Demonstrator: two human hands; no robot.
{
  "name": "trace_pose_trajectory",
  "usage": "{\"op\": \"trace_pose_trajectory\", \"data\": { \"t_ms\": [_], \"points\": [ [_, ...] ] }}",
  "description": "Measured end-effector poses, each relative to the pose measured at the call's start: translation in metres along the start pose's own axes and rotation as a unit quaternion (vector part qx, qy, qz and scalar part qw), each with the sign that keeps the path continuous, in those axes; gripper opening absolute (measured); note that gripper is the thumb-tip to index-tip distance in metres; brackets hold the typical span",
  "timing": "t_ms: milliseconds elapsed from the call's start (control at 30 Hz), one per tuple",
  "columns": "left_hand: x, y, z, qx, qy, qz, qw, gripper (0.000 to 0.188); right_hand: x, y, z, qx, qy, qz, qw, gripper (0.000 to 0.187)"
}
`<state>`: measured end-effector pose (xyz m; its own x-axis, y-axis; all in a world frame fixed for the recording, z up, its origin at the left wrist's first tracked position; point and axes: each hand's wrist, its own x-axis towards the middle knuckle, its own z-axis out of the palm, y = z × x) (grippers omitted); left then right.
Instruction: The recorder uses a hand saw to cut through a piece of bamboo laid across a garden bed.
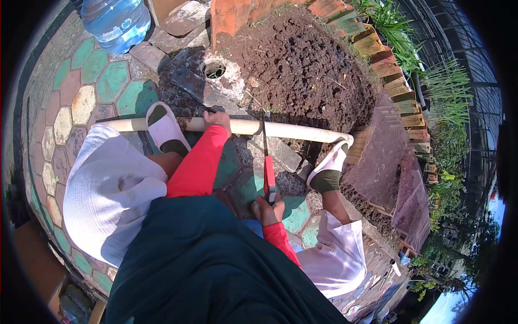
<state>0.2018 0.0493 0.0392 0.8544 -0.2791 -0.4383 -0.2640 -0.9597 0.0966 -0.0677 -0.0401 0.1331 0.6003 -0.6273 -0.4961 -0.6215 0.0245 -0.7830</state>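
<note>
A long pale wooden pole [302, 133] lies crosswise before me. My left hand [217, 120] is closed around it near the middle, just left of a hand saw [270, 171] with a red handle and a thin dark blade. My right hand [268, 209] grips the lower end of that handle. The blade crosses the pole, pointing away from me; how deep any cut goes I cannot tell. My left foot, in a pale slipper [164, 128], is planted on the pole's left part. The other slipper [330, 162] meets its right end.
Dug brown soil [302, 59] lies beyond the pole, edged by upright terracotta tiles [386, 63]. A stone ring with a hole [232, 75] sits left of it. Also around are worn hexagonal pavers [115, 81], a large blue water bottle [116, 27] and a dusty brown sheet [377, 143].
</note>
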Motion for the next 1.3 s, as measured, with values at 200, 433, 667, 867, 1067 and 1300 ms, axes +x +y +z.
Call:
{"op": "trace_pose_trajectory", "data": {
  "t_ms": [200, 433, 667, 867, 1067, 1300],
  "points": [
    [0.021, -0.019, 0.029, 0.024, 0.045, -0.007, 0.999, 0.016, 0.073, -0.037, 0.039, -0.066, -0.006, -0.09, 0.994, 0.02],
    [-0.002, 0.0, -0.003, -0.033, 0.022, 0.003, 0.999, 0.013, -0.001, -0.006, 0.002, 0.056, -0.001, -0.028, 0.998, 0.012],
    [0.005, 0.021, -0.002, -0.007, -0.022, 0.033, 0.999, 0.012, 0.097, -0.017, 0.026, -0.032, 0.021, -0.099, 0.994, 0.013],
    [-0.006, 0.0, -0.012, -0.019, -0.017, -0.003, 1.0, 0.015, 0.005, 0.018, 0.004, 0.04, 0.004, -0.016, 0.999, 0.015],
    [0.008, 0.006, -0.002, 0.005, 0.062, 0.009, 0.998, 0.013, 0.062, -0.03, 0.023, -0.009, -0.008, -0.018, 1.0, 0.016],
    [-0.007, 0.0, -0.013, -0.015, 0.008, -0.003, 1.0, 0.014, 0.046, 0.002, 0.021, -0.035, 0.001, -0.036, 0.999, 0.018]
  ]
}}
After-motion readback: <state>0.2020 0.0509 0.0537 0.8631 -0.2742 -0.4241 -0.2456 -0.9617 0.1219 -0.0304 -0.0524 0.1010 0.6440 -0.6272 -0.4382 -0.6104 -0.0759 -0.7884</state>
